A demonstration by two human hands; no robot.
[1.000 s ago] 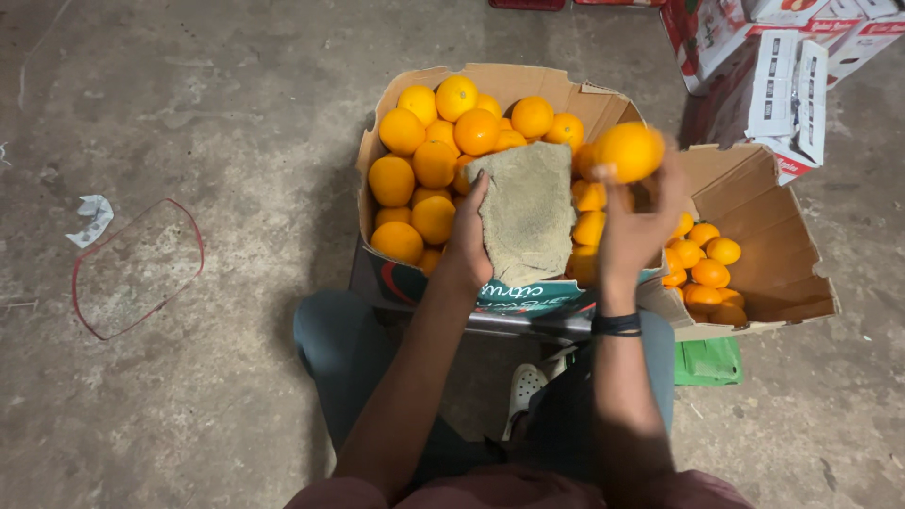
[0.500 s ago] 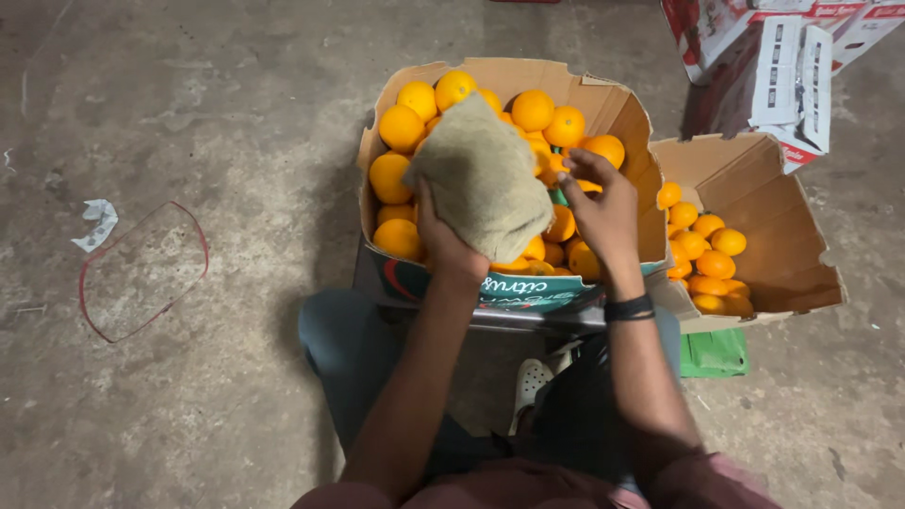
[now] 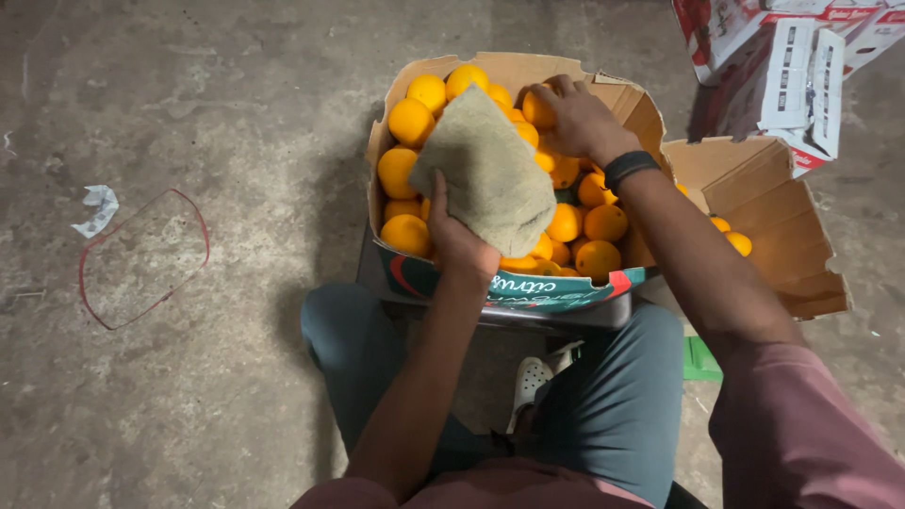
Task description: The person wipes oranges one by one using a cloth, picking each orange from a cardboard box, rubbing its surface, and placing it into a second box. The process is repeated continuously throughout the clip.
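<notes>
right hand (image 3: 577, 118) has moved up to the far end of the box (image 3: 514, 292), fingers curled over an orange (image 3: 538, 110) there. left hand (image 3: 459, 243) grips the cloth (image 3: 485, 174) above the fruit pile.

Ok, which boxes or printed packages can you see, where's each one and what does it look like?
Fruit carton: centre, before the knees, open brown cardboard, green-and-red printed front.
Second carton: to its right, open plain brown cardboard, few oranges.
Printed boxes: top right corner, white with red panels, stacked askew.
</notes>
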